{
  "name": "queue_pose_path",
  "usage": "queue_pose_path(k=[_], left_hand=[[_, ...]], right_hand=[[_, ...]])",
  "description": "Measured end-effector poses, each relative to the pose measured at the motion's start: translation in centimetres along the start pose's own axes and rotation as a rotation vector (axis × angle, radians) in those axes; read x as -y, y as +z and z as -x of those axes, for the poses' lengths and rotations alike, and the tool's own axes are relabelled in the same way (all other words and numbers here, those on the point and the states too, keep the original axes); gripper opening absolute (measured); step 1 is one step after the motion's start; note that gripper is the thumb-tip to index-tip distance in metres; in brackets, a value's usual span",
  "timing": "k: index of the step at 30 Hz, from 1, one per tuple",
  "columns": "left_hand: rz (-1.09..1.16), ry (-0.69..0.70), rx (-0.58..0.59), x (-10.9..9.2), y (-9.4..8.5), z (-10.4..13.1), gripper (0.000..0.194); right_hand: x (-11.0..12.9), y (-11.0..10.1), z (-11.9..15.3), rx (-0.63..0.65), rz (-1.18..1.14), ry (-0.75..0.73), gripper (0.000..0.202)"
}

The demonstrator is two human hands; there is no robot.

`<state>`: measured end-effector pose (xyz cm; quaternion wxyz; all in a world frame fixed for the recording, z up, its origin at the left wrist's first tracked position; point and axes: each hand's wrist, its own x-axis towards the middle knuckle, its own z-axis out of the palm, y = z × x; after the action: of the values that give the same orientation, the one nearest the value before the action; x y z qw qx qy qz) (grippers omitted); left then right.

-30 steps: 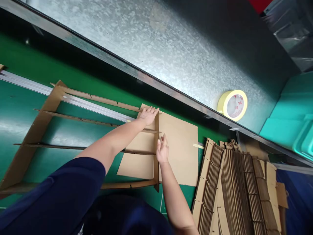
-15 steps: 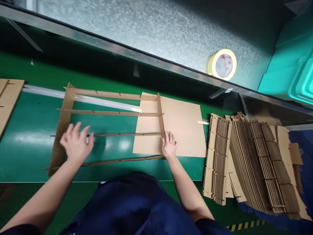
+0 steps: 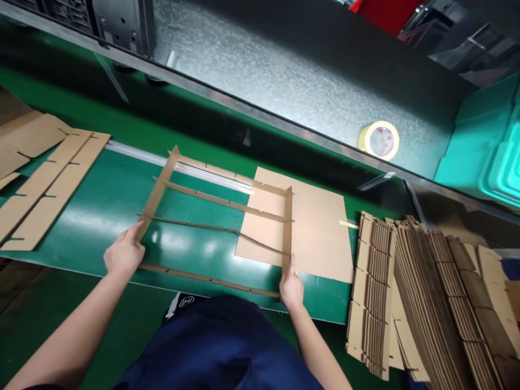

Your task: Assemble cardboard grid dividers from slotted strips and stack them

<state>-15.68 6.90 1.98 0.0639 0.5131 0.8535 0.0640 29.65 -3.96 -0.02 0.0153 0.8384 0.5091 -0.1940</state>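
A cardboard divider frame stands on the green tabletop (image 3: 97,216). Several long notched strips run between its left cross strip (image 3: 156,190) and its right cross strip (image 3: 287,233). My left hand (image 3: 125,252) is closed on the near part of the left cross strip, thumb hidden. At the other end, my right hand (image 3: 291,288) pinches the right cross strip close to its near corner, thumb along the top. The nearest long strip (image 3: 211,280) lies low between both hands. Under the frame's right side is a flat cardboard sheet (image 3: 320,233).
Slotted cardboard pieces (image 3: 52,189) lie at the left. Stacks of folded cardboard strips (image 3: 422,287) stand at the right edge. A metal shelf (image 3: 260,76) crosses behind, bearing a tape roll (image 3: 379,141) and a teal bin (image 3: 483,141).
My left hand, open above the frame before, has closed on the left cross strip. My right hand has slid down to the near end of the right one. The view has shifted left.
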Motion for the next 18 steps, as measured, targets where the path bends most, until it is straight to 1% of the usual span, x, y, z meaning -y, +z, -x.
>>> queue_pose_path(k=[1, 2, 4, 6, 7, 8, 9, 11, 13, 15, 18], left_hand=[[0.002, 0.011, -0.002, 0.2, 0.0, 0.3, 0.056], [0.000, 0.016, 0.001, 0.4, 0.0, 0.6, 0.055], [-0.009, 0.016, 0.021, 0.9, -0.1, 0.9, 0.054], [-0.019, 0.019, 0.045, 1.1, -0.2, 1.1, 0.054], [-0.018, 0.033, 0.051, 1.1, -0.3, 1.1, 0.056], [-0.015, 0.051, 0.055, 1.0, -0.4, 1.1, 0.058], [-0.011, 0.076, 0.065, 0.9, -0.4, 1.0, 0.061], [-0.014, 0.119, 0.097, 0.5, -0.5, 0.8, 0.068], [-0.036, 0.138, 0.142, 0.1, -0.5, 0.5, 0.073], [-0.060, 0.147, 0.176, -0.1, -0.3, 0.1, 0.076], [-0.078, 0.154, 0.200, 0.0, -0.1, -0.5, 0.078]], right_hand=[[-0.3, 0.3, 0.6, -0.009, -0.012, 0.010, 0.062], [-0.4, 0.6, 1.1, -0.045, -0.016, 0.011, 0.061], [-0.4, 0.9, 1.2, -0.197, 0.003, -0.009, 0.061], [0.0, 1.0, 0.5, -0.384, 0.036, -0.054, 0.062], [0.3, 1.0, -0.1, -0.446, 0.050, -0.080, 0.064], [0.6, 1.0, -0.9, -0.474, 0.060, -0.108, 0.066], [0.9, 1.1, -1.6, -0.471, 0.067, -0.139, 0.067], [1.3, 1.2, -3.0, -0.422, 0.082, -0.193, 0.069], [1.5, 1.5, -3.8, -0.383, 0.101, -0.222, 0.072], [1.3, 1.7, -3.9, -0.401, 0.112, -0.227, 0.077], [1.1, 2.2, -3.6, -0.476, 0.112, -0.187, 0.084]])
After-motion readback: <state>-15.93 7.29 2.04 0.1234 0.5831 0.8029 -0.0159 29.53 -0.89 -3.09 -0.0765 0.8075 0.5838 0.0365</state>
